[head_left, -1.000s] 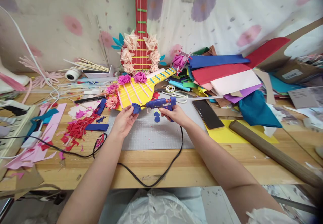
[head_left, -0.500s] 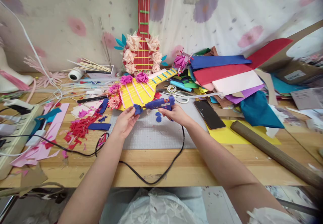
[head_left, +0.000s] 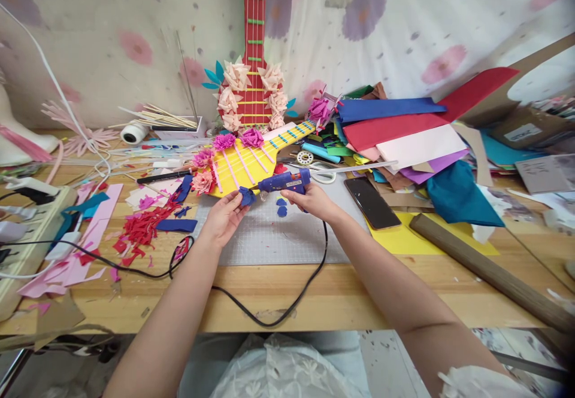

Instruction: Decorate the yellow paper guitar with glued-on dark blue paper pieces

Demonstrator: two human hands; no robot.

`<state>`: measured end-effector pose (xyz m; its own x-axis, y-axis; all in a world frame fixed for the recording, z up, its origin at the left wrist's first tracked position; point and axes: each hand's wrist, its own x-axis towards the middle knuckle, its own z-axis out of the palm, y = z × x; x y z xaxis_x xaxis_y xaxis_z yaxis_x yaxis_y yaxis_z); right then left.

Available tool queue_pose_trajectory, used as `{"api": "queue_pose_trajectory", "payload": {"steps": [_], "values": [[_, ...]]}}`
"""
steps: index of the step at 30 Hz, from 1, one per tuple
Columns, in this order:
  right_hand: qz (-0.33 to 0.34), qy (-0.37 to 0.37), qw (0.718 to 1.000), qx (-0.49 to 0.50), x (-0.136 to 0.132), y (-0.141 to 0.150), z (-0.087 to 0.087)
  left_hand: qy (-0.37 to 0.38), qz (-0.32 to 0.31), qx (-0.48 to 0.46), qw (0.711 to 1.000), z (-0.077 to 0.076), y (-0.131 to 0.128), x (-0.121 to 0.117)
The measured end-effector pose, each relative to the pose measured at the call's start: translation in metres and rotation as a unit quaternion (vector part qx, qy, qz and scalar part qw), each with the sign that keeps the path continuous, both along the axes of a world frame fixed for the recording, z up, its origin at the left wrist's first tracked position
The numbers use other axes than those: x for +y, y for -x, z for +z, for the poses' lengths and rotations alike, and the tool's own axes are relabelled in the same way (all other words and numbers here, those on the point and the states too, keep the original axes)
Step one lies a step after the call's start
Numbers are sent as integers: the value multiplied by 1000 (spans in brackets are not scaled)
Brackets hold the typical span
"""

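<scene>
Between the fingertips of my left hand (head_left: 223, 218) is a dark blue paper flower (head_left: 247, 196). My right hand (head_left: 311, 200) is wrapped round a blue glue gun (head_left: 285, 181), its nozzle pointing left at the flower and touching or nearly touching it. A white glue stick (head_left: 359, 168) sticks out of the gun's back. Small blue paper pieces (head_left: 281, 211) lie on the grey cutting mat (head_left: 278, 245) below the gun. Just behind my hands lies a yellow paper guitar (head_left: 233, 170) with pink and magenta flowers.
A red paper guitar (head_left: 255, 93) stands against the curtain. Shredded red paper (head_left: 146, 224) and a power strip (head_left: 42, 239) lie to the left. On the right are a phone (head_left: 372, 202), stacked coloured paper (head_left: 417, 128) and a brown tube (head_left: 485, 269). The gun's black cord (head_left: 291, 311) loops along the front.
The blue flower in my left hand has turned slightly and shifted a little to the right. My right hand and the glue gun have hardly moved.
</scene>
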<state>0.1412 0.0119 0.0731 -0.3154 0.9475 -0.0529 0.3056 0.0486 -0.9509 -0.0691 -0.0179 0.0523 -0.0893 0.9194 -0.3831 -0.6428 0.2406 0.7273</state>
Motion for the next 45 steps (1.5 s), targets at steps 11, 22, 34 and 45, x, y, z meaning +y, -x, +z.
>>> {"api": "queue_pose_trajectory", "payload": {"steps": [11,22,34,45], "values": [[-17,0,999,-29,-2,-8,1,-5,-7,-21,1000,3,3,0],[-5,-8,999,-31,-3,-8,4,-2,-14,-18,1000,4,1,-1],[0,-28,999,-38,1,-6,2,-6,-22,-5,1000,3,4,-1],[9,-31,998,-44,-1,-6,5,-9,-28,-12,1000,1,4,0]]}}
